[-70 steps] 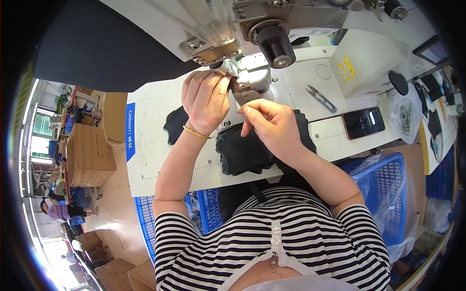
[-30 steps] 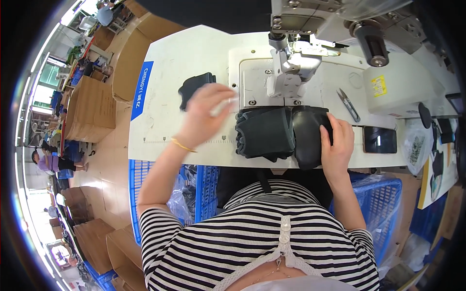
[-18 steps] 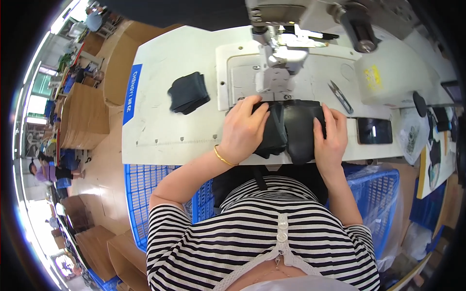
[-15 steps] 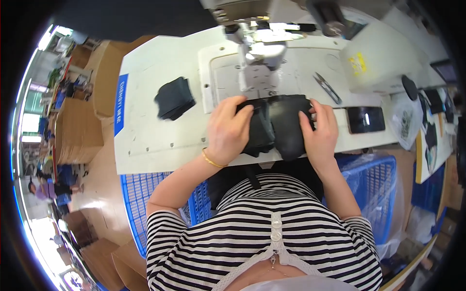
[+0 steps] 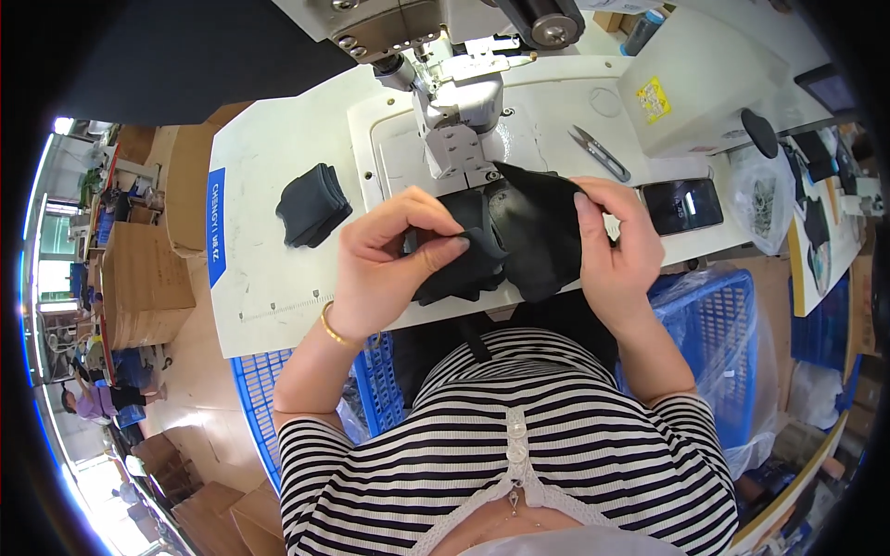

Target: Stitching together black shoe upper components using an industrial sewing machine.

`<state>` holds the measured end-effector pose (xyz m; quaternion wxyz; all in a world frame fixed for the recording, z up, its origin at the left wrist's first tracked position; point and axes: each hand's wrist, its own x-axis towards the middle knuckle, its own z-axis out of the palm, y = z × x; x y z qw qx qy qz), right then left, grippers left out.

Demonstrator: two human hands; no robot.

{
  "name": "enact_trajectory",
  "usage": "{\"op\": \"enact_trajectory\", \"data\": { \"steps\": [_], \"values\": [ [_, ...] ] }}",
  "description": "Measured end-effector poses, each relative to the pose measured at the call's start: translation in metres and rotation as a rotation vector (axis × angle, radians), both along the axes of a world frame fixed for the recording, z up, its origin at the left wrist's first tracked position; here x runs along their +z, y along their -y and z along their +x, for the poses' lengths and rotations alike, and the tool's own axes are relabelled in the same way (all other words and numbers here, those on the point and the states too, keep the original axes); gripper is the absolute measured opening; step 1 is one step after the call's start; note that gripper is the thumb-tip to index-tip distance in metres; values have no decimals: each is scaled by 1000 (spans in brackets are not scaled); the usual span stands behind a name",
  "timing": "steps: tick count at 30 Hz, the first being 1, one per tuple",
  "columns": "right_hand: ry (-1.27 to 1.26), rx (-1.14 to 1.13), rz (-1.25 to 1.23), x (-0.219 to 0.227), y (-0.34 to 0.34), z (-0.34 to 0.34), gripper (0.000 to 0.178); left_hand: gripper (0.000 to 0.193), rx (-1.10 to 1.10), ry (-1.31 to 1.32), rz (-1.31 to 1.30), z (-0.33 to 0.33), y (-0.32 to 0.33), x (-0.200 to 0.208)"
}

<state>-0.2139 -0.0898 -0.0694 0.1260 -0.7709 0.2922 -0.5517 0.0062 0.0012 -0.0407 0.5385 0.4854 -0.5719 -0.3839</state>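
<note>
My left hand (image 5: 391, 264) pinches the edge of a dark fabric piece (image 5: 454, 264) that lies in a small stack in front of the sewing machine (image 5: 459, 111). To its right, my right hand (image 5: 619, 246) grips the side of a larger black fabric piece (image 5: 542, 232), its thumb on top and its far corner raised near the machine's foot. The two dark pieces meet side by side close to the table's front edge. A second stack of dark fabric pieces (image 5: 313, 206) rests on the left of the white table (image 5: 269, 269), apart from both hands.
Thread snips (image 5: 601, 154) and a phone (image 5: 682, 205) lie to the right of the machine. Beyond them stands a pale machine housing (image 5: 695, 93). Blue plastic baskets (image 5: 709, 352) are below the table edge on both sides. Cardboard boxes (image 5: 148, 269) stand at the left.
My left hand has turned to pinch an edge of the stacked fabric. My right hand has lifted and tilted the larger black piece, raising its corner. The view has shifted slightly.
</note>
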Motion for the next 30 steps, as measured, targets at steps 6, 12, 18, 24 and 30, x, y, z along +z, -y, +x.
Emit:
{"op": "enact_trajectory", "data": {
  "steps": [6,12,18,24,30],
  "values": [
    [323,534,746,26,-23,22,12,16,211,229,-125,-21,8,40],
    [298,599,740,17,-25,29,11,16,233,155,-71,-18,8,32],
    [334,540,800,21,-29,31,11,17,251,71,-52,-22,9,28],
    [339,463,669,15,-30,35,12,14,273,-16,30,-29,9,33],
    [319,443,662,14,-30,34,10,14,214,57,33,-26,11,32]
  ]
}}
